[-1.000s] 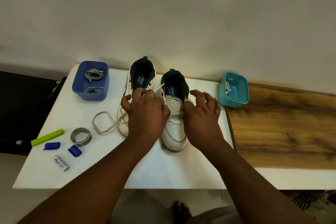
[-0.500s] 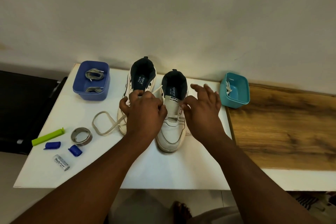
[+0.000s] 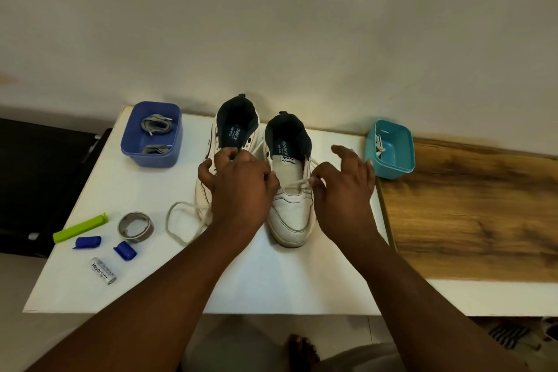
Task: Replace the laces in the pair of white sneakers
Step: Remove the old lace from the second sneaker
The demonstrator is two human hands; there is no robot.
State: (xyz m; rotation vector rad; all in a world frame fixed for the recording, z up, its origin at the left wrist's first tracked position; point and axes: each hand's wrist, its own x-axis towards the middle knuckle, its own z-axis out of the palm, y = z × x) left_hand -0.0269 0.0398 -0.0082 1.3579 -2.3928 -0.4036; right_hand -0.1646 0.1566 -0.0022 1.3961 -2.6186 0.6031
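While the right hand (image 3: 344,187) draws a white lace (image 3: 297,183) out sideways from the right sneaker (image 3: 291,205), thumb and forefinger pinch the lace at its eyelet row and the other fingers fan upward, apparently to stay out of the lace's way. Left of that sneaker and touching it stands the left sneaker (image 3: 234,142), both with toes toward the person and open collars toward the wall, an arrangement that presents the eyelets to the hands. Over the left sneaker's tongue lies the left hand (image 3: 238,187), fingers curled; it seems to steady the shoe or grip lace there, but what lies under the fingers is hidden. A loop of white lace (image 3: 181,222) trails onto the white table (image 3: 145,281) left of the sneakers, presumably slack already pulled free. Farther left of the sneakers, a blue tub (image 3: 152,137) holds grey laces (image 3: 157,127), probably the replacements kept within reach. Right of the sneakers, a teal tub (image 3: 391,149) holds pale laces. Well left of the sneakers lie a green clip (image 3: 80,227), a tape roll (image 3: 135,226) and a battery (image 3: 103,270). Judged stage: old laces coming out; threading not begun.
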